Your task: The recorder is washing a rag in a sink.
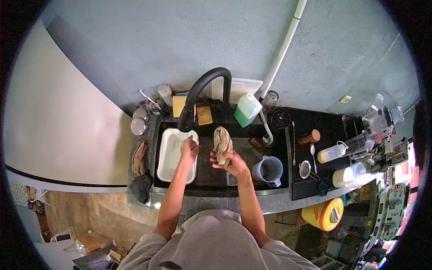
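Note:
Water sprays from the black faucet into a white rectangular tub at the left of the dark sink. My left hand is blurred beside the spray, over the tub's right side; whether its fingers hold anything cannot be told. My right hand grips the lower end of a twisted beige cloth, upright over the middle of the sink. A clear measuring jug stands in the sink to the right of that hand.
Behind the sink are a bottle of green liquid and yellow sponges. Folded cloths lie on the left ledge. A small strainer, a spoon and a squeeze bottle are on the right counter. A drain hose enters the sink.

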The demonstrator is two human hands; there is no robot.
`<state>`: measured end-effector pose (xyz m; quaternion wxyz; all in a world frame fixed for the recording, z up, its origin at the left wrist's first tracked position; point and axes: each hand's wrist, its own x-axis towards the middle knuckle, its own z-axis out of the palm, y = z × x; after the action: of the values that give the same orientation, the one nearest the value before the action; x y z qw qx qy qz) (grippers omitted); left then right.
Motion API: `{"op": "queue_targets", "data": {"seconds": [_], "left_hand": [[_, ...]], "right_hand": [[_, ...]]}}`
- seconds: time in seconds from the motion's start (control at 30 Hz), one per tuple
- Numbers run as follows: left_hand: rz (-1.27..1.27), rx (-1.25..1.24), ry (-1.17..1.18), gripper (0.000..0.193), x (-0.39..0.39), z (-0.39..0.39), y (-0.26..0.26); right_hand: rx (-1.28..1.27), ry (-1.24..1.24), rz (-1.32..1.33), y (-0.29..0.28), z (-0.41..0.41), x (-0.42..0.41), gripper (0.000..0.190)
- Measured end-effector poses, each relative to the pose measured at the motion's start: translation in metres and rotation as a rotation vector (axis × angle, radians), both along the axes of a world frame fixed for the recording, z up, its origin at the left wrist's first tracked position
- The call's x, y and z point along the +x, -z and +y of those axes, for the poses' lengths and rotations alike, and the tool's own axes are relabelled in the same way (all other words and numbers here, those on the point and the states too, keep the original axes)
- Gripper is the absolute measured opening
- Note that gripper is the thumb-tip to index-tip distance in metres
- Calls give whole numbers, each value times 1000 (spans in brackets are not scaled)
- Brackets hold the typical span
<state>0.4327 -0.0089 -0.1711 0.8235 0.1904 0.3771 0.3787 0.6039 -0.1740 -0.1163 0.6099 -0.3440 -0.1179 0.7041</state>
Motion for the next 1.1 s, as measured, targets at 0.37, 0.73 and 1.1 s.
{"op": "queue_targets", "data": {"seconds": [0.37,0.73,1.1], "left_hand": [[34,212,-155,13,-51,37,-74],[168,549,-136,30,-9,-14,-107],[471,1181,-55,47,28,-81,-148]], "right_hand": [[26,-36,-63,-1,8,5,54],[87,42,-23,-7,0,13,55],[48,154,-30,-5,-8,14,48]]}}
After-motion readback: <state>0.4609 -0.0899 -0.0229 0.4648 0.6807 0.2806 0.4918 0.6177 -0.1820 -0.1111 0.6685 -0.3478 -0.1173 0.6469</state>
